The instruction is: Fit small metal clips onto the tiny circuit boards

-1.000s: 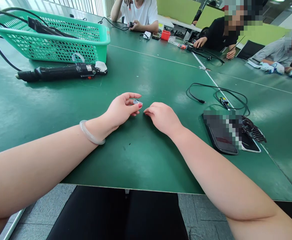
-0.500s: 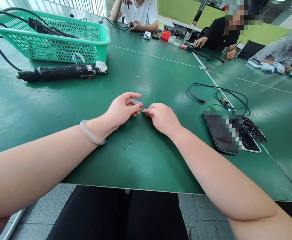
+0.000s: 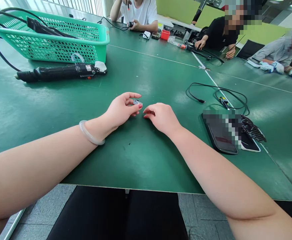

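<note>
Between the thumb and fingers of my left hand [image 3: 122, 106] is a small silvery metal piece [image 3: 137, 102], too small to name exactly. My left hand is closed on it just above the green tabletop [image 3: 136, 160]. Close by on the right is my right hand [image 3: 162, 116], its fingers curled and the thumb a little apart from the index fingertip. Nothing shows between those fingertips. A short gap separates the two hands.
A green plastic basket [image 3: 61, 50] with black cables stands at the back left, a black electric screwdriver [image 3: 61, 71] before it. To the right lie a looped black cable [image 3: 196, 96], a black phone [image 3: 222, 143] and a black hair claw [image 3: 252, 128]. Several people sit across the table.
My right hand's index finger, earlier stretched toward the metal piece, has curled back, and the thumb now shows below it. My left hand keeps its hold in the same place.
</note>
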`<state>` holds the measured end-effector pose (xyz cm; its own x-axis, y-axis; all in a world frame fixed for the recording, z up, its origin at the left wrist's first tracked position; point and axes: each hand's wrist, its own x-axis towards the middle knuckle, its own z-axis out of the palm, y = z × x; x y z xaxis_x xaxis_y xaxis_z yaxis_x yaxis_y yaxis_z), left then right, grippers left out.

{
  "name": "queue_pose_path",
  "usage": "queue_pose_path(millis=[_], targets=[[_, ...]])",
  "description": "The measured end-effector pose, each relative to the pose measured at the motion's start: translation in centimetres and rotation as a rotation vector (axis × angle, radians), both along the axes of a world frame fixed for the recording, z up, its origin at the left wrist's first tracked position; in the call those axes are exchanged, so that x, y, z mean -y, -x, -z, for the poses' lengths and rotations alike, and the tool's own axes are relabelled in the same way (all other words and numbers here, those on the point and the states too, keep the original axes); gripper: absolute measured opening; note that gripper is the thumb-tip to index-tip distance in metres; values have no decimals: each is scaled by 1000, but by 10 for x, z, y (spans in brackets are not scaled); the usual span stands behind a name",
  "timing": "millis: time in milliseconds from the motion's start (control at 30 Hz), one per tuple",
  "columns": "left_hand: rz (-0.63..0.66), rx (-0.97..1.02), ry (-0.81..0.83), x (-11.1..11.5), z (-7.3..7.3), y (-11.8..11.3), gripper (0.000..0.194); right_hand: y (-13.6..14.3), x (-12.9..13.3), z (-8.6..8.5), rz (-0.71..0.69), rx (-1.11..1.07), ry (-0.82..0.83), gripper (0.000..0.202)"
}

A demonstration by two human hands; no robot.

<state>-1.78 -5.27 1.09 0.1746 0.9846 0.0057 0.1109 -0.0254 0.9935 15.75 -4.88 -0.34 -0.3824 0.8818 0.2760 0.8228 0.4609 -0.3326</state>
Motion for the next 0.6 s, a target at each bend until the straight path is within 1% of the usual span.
queue_pose_path(millis=[167,267,400,600], targets=[[-3,3,-3,0,1,-1,35,-2,-2,4,-21,-63,8,24],[-6,3,6,2,-1,-1,35,-3,-2,5,-26,-91,23,27],[-7,-3,8,2,-2,-1,35,-2,-2,5,-29,-128,35,28],[-10,-10,-1,1,-1,-1,36,-2,-3,5,-19,-179,27,22]])
